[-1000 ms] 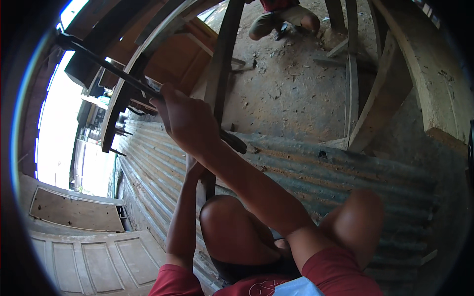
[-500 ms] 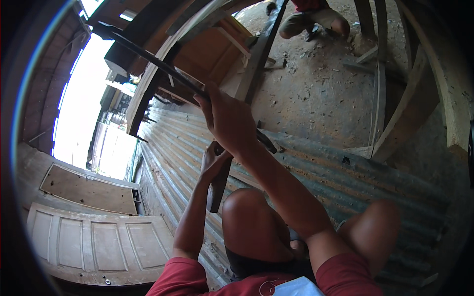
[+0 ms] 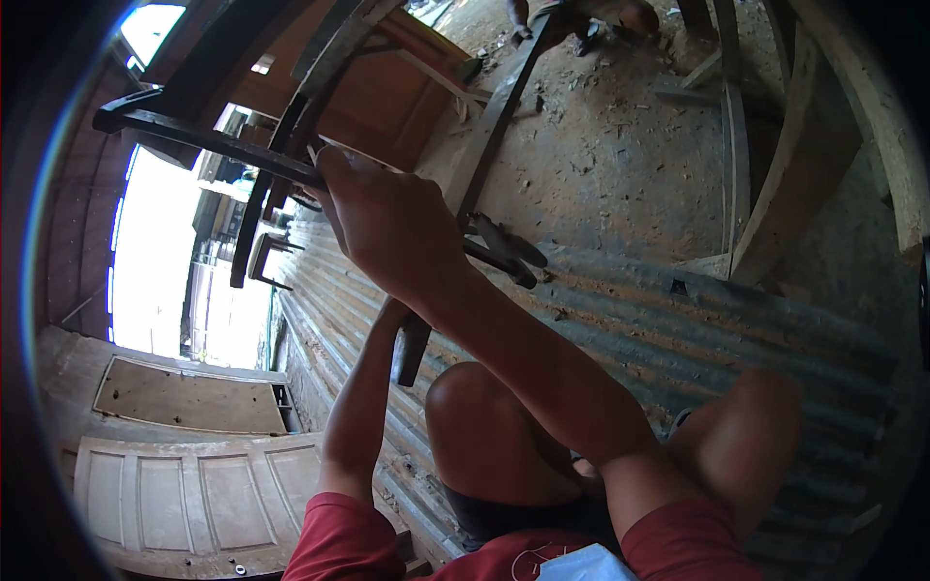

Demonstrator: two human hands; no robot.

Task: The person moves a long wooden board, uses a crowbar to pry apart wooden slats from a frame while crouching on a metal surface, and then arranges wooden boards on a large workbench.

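Note:
My right hand (image 3: 392,218), in the middle left of the view, is closed round a long dark bar (image 3: 218,142). A short crosspiece sits at the bar's far left end; its other end (image 3: 509,269) shows past my right wrist. Below the bar a long dark wooden beam (image 3: 494,116) runs from the far side toward my knees, its near end (image 3: 411,358) beside my left knee. Only the wrist edge of my left hand (image 3: 393,312) shows, close to the beam; its fingers are hidden behind my right forearm. A dark rounded piece (image 3: 509,239) lies by the bar's right end.
Corrugated metal sheeting (image 3: 620,310) lies under me. Another person's hand (image 3: 519,21) is at the beam's far end. Wooden frame pieces (image 3: 785,184) stand at right, more timbers (image 3: 320,87) at upper left. A pale panelled door (image 3: 194,494) is at lower left.
My right hand has moved left and slightly up with the bar, whose far end has swung left and down. My left hand has slipped from sight behind my right forearm. The view has shifted.

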